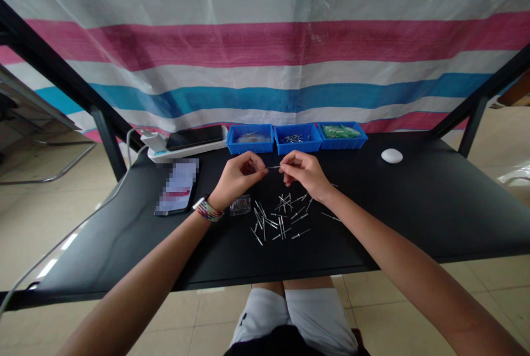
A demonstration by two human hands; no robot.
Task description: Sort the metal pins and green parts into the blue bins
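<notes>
"Where is the piece you have in hand?"

"Near the centre of the frame, raised above the black rectangular surface (223,259): a slim silver metal rivet (273,168) with a thin stem, almost level between my hands."

"How are your fingers set?"

"The thumb and forefinger of my left hand (240,178) pinch its left end, with hardly any gap; those of my right hand (305,173) pinch its right end the same way. The tips cover both ends, so I can't tell their shape."

"Which step is this?"

"I'd judge it to be the two-handed handling of a single rivet. Whether I'm turning it, fitting it or only inspecting it, I can't tell."

"What does the next move call for?"

"Small fingertip motions, I think: both pinches light, the ends in line, and neither hand letting go unless the other has it firmly. Something this thin could slip and get lost among the loose silver metal rivets (280,227) scattered below the centre of the frame."

"What lies around?"

"A small clear plastic packet (240,205) left of that scatter, and three blue plastic trays in a row at upper centre: the left (250,148) with pale contents, the middle (298,148) with silver pieces, the right (344,142) with green ones."
</notes>
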